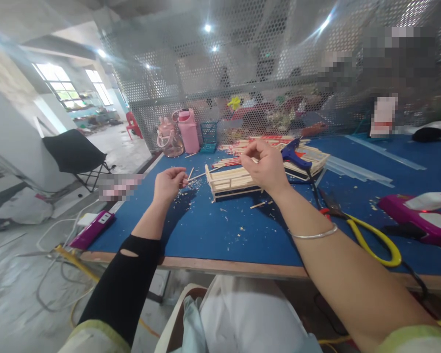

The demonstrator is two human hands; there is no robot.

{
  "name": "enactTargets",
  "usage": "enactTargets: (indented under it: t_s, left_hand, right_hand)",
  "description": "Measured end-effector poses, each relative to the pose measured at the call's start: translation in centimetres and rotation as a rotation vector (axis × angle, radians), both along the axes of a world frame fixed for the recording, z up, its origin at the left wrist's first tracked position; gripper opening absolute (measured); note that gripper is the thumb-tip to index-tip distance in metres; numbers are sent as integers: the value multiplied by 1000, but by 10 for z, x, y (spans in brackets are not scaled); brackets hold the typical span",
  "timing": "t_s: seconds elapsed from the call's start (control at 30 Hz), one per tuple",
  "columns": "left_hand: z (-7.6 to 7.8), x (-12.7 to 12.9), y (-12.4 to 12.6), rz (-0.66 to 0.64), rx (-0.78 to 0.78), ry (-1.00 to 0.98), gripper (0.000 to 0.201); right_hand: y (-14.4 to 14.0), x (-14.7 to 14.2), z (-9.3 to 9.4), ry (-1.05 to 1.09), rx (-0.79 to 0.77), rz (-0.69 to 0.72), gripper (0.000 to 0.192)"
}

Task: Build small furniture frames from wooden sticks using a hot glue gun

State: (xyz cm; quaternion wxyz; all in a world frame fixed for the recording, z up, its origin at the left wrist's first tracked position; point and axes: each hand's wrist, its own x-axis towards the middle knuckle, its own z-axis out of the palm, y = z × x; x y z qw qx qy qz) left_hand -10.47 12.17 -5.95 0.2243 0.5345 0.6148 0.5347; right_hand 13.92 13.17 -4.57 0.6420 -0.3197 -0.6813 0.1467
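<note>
Thin pale wooden stick (189,174), short, pinched at one end, angled upward above the blue table (213,230). Small frame of glued sticks (231,182), box-like with open slatted sides, sits flat on the table just beside it.

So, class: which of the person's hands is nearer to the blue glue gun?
Right. The right hand is raised just left of the blue glue gun, nearly touching it. The left hand pinches a thin stick far to its left, beyond the wooden frame.
</note>
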Motion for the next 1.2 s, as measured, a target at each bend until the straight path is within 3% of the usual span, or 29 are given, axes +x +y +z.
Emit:
enactTargets:
  t_s: [0.13,0.2,0.27,0.37,0.5,0.6,0.73,0.83,1.0,1.2]
  left_hand:
    - [4,-1,2,220,29,317,26]
    - [8,2,6,347,113,520,25]
    - [14,7,12,381,223,626,28]
    - [17,18,20,292,290,717,28]
    - [8,26,16,149,418,655,27]
    - [0,29,3,-89,539,664,33]
    - [-9,37,-10,-345,506,781,33]
    - [-15,43,-10,-372,434,800,26]
    - [-19,45,-4,-424,377,707,18]
    - [-17,45,-1,-475,330,616,16]
  right_hand:
    - [10,4,0,119,-92,-26,6]
    - [14,6,0,171,-121,-13,7]
    - [17,8,0,180,-128,15,10]
    - [16,8,-2,163,-131,43,13]
    - [15,7,-3,220,-162,96,10]
    - [14,6,-2,269,-165,162,10]
    - [9,1,-2,173,-200,216,11]
    - [1,-4,-6,-92,-207,189,6]
    - [-2,-14,-19,-498,0,127,6]
    - [3,-19,-25,-597,147,116,7]
